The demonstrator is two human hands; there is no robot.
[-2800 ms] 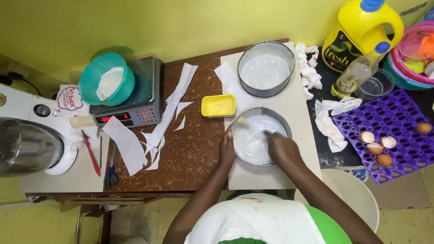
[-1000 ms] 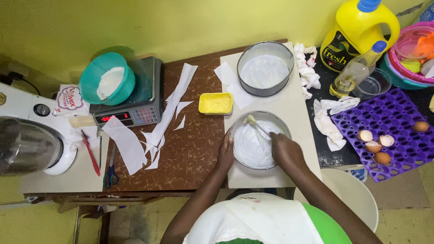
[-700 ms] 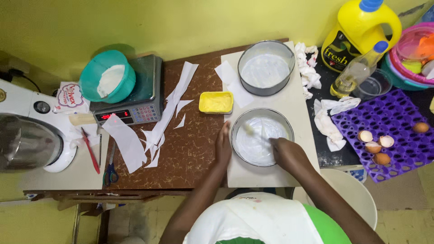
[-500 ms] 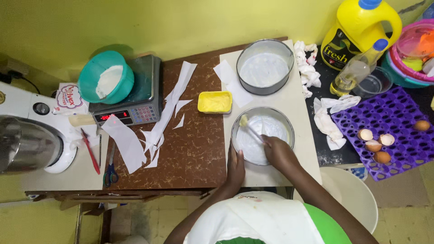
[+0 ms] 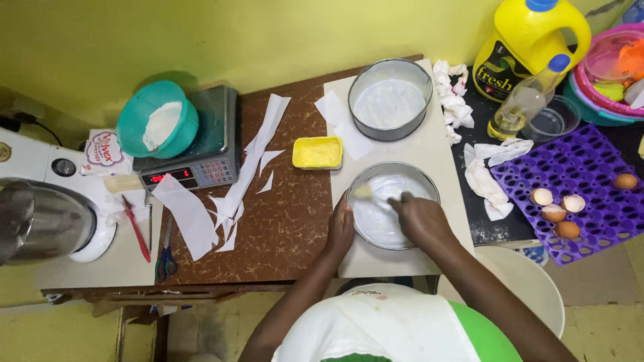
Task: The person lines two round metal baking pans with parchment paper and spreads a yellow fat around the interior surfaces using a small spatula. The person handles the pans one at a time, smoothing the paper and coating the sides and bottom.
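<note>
Brown speckled table (image 5: 282,228), cream board (image 5: 436,157) laid over its right end. On the board, far side: a round grey metal cake tin lined with white paper (image 5: 390,99). Near side: a second round metal cake tin with a pale greased lining (image 5: 429,189), just in front of the person.

Just left of the board's edge sits a small yellow rectangular tub of butter (image 5: 317,152), near the front tin but not touching it. White paper strips and offcuts (image 5: 251,161) lie scattered across the table's middle. Further left, a grey digital scale (image 5: 201,157) carries a teal plastic bowl of white flour (image 5: 157,127). A red-handled tool (image 5: 137,229) and blue-handled scissors (image 5: 164,253) lie at the left end, beside a white stand mixer with a steel bowl (image 5: 40,214).

To the right: crumpled white tissues (image 5: 453,100), a yellow oil jug (image 5: 530,43), a purple egg tray (image 5: 583,188) holding broken shells and whole eggs.

Left hand (image 5: 341,228) rests flat against the front tin's left outer rim, fingers loosely spread, bracing it. Right hand (image 5: 421,218) is inside the tin, fingers closed on a thin stick-like tool; its butter-yellow tip (image 5: 363,191) touches the inner left wall. The tool looks like a small brush, though it is too blurred to be sure.
</note>
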